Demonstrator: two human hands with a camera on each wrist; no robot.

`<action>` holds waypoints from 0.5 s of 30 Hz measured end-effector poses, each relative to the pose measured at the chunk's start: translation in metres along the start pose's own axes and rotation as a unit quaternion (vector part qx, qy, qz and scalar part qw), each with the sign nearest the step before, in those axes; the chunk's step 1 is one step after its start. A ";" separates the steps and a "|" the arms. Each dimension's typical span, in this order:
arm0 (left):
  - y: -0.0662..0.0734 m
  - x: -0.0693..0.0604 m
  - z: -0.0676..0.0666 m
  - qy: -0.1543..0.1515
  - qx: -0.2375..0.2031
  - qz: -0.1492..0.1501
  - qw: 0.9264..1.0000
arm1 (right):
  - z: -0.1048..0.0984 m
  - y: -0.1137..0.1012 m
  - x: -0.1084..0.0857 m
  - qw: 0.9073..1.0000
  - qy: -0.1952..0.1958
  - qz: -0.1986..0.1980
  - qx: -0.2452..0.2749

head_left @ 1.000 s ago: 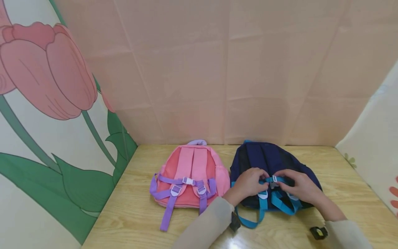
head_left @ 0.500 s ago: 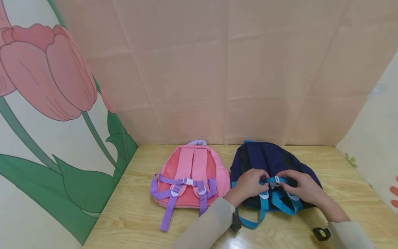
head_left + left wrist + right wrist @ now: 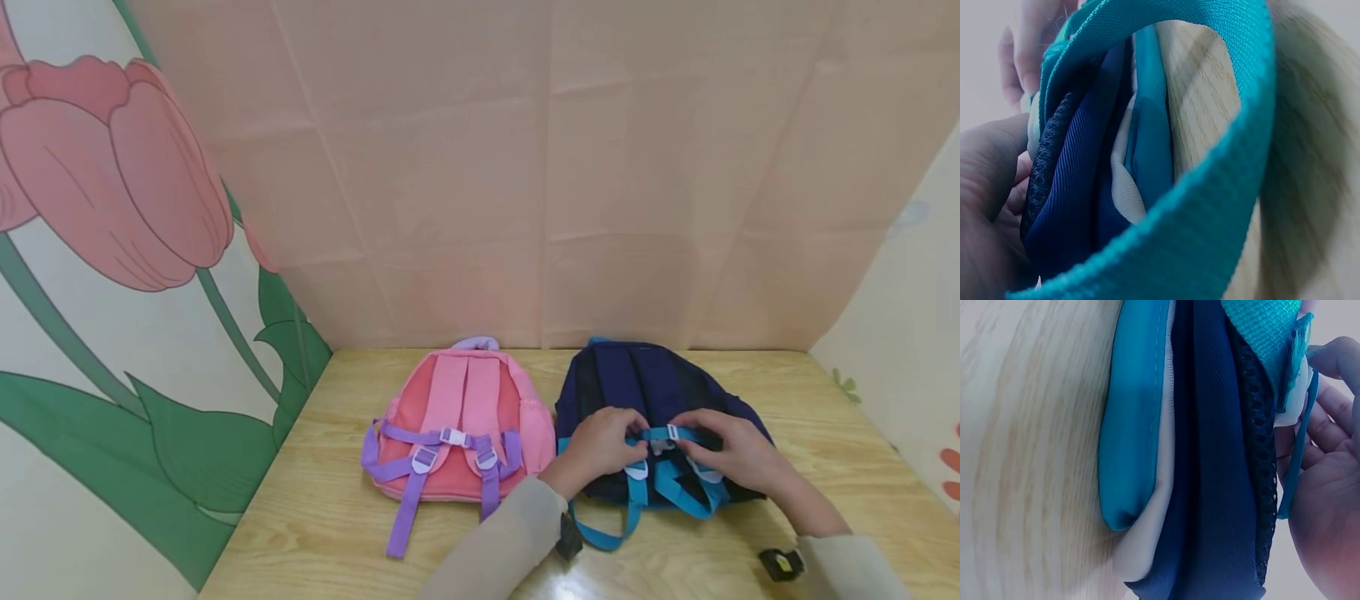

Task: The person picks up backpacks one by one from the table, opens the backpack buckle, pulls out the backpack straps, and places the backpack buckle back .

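At Four O'Clock in the Head View, a Navy Fabric Backpack

The left hand pinches its flat turquoise webbing strap; at three o'clock, the right hand pinches that strap by a small white plastic slider. A pink fabric backpack lies beside it at nine o'clock.

**Pink backpack rests near a tulip mural**

A pink backpack rests straps up on the wood-grain table, a white buckle joining its purple straps across the middle. A lilac handle shows at its top. Behind hangs a creased, tan-pink backdrop. The left wall carries a large pink tulip and green leaves; the pale right wall bears red petal shapes and a small green sprig.
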State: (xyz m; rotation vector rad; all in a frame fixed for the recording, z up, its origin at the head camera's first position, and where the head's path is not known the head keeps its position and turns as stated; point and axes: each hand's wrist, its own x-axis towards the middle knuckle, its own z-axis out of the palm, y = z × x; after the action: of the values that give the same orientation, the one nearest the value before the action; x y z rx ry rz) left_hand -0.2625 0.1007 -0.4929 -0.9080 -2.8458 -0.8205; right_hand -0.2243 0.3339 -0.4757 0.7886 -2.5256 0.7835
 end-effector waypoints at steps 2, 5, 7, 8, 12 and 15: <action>0.000 0.000 -0.001 0.001 -0.001 0.001 1.000 | 0.000 0.001 0.000 1.000 0.006 -0.007 0.001; 0.001 -0.001 -0.001 0.000 -0.002 0.002 1.000 | 0.001 0.004 0.000 1.000 0.012 -0.019 0.000; 0.001 -0.001 -0.002 0.001 -0.003 0.002 1.000 | 0.000 0.005 -0.001 1.000 0.013 -0.023 -0.001; 0.001 -0.001 -0.002 0.001 -0.003 0.001 1.000 | 0.000 0.005 -0.001 1.000 0.012 -0.023 0.000; 0.000 -0.001 -0.001 0.003 -0.001 0.001 1.000 | -0.002 0.005 -0.002 1.000 0.008 -0.018 0.003; 0.000 -0.001 -0.001 0.003 -0.001 0.002 1.000 | -0.002 0.006 -0.003 1.000 0.008 -0.018 0.003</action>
State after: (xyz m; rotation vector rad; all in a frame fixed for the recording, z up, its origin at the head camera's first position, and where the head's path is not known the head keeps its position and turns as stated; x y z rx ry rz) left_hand -0.2620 0.0997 -0.4924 -0.9104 -2.8371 -0.8236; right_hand -0.2251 0.3406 -0.4777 0.8244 -2.4880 0.7820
